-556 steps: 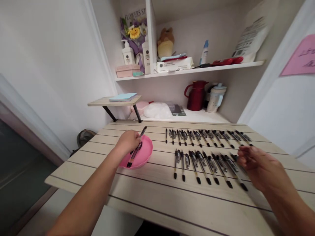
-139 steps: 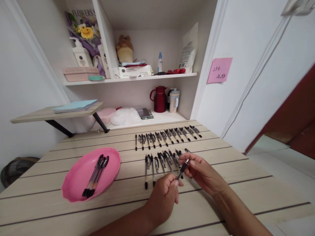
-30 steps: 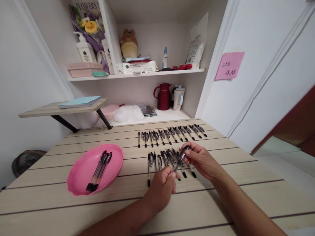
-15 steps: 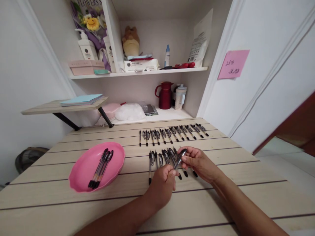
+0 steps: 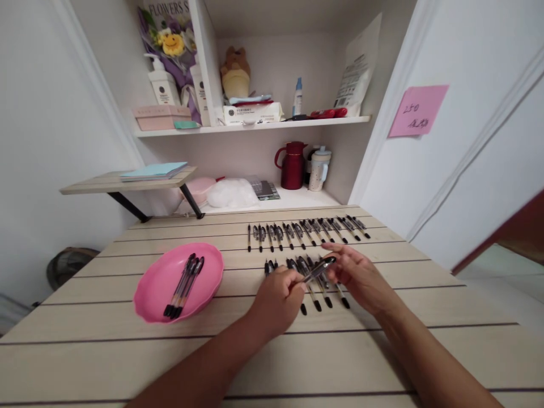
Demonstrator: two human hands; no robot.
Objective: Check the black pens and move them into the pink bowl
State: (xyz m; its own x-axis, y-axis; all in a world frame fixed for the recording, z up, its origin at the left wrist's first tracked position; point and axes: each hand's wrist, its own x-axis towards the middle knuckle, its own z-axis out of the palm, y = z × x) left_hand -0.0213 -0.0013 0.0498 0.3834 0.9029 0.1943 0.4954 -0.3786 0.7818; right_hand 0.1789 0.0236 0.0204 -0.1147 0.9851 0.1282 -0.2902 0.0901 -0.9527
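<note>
Though perhaps loosely, fingers (image 5: 296,281) round pen (image 5: 318,270)

On the table (image 5: 127,351), a dish (image 5: 215,265) lies to the left, with several pens (image 5: 185,279) in it. To its right lie two rows of pens: a far row (image 5: 306,231) and, before it, a near row (image 5: 315,298). Above the near row the left hand (image 5: 278,297) holds one pen (image 5: 318,271), with the right hand (image 5: 361,275) just right of it. Behind the table, a riser (image 5: 97,186) bearing notebooks (image 5: 153,170) stands left. A jug (image 5: 292,165) and a cup (image 5: 318,169) stand right, under a shelf (image 5: 323,121).
</note>
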